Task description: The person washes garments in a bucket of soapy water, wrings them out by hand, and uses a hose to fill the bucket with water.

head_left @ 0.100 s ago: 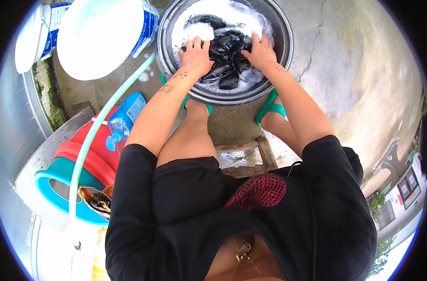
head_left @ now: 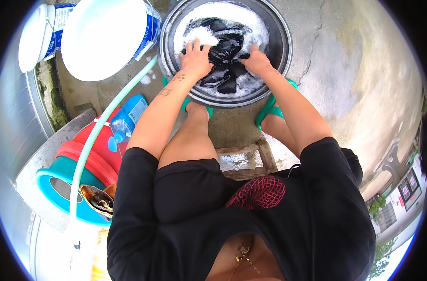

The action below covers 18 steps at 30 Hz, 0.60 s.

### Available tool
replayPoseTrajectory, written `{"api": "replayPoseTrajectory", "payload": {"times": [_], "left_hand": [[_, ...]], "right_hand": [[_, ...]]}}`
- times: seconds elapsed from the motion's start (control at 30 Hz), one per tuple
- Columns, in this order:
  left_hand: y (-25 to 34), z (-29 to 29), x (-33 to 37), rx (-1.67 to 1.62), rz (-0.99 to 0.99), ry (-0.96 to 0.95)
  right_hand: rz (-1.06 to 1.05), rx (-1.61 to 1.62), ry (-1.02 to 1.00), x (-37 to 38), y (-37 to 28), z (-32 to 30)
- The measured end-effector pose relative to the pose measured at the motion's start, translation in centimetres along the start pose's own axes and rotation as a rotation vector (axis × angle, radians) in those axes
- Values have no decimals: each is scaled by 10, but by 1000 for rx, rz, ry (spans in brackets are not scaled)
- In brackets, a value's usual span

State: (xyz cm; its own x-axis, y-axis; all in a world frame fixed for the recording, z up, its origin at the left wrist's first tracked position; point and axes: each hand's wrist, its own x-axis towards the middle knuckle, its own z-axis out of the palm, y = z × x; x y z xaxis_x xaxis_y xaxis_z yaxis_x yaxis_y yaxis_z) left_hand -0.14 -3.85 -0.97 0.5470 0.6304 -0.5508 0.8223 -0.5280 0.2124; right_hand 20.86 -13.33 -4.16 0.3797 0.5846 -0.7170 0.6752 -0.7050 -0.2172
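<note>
1. Our landmark is the dark grey basin (head_left: 281,42); the soaked black cloth (head_left: 230,47) lies inside it, bunched through the middle, partly under white foam (head_left: 234,10).
2. In the basin's left half we see the left hand (head_left: 195,61), palm down, touching the cloth and foam. Its fingers are spread well apart and lightly bent, closed around nothing that we can see. It sits much as it did a moment ago.
3. In the basin's right half we see the right hand (head_left: 257,62) at the cloth's edge. Earlier its fingers were fanned out in the foam; now they are drawn in and turned down, mostly hidden, with one finger showing. Whether they grip the cloth, we cannot tell.
4. The cloth has changed shape: a longer smooth fold now runs through the basin's centre, and less foam covers the basin's right side.
5. Left of the basin we see a large white bucket (head_left: 103,40); a pale green hose (head_left: 106,115) leads away from the basin's left edge.
6. Nearer the wearer than the basin, to its left, we find a blue bottle (head_left: 133,112) against a red tub (head_left: 89,159).
</note>
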Motion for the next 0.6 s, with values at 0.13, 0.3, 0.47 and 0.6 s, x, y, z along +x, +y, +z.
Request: {"api": "replayPoseTrajectory", "payload": {"times": [0.13,0.3,0.47,0.6], "left_hand": [[-18,-15,-10,-166,-56,15],[-34,-48,-27,-359,-134,154],[-23,-151,-89,-625,4,540],[-7,-193,-129,-620,328,848]], "right_hand": [[-264,298,149,-52,-24,-35],[-454,613,169,-118,-60,-133],[-687,918,264,-189,-73,-214],[-924,1054,446,-232,-80,-250]]}}
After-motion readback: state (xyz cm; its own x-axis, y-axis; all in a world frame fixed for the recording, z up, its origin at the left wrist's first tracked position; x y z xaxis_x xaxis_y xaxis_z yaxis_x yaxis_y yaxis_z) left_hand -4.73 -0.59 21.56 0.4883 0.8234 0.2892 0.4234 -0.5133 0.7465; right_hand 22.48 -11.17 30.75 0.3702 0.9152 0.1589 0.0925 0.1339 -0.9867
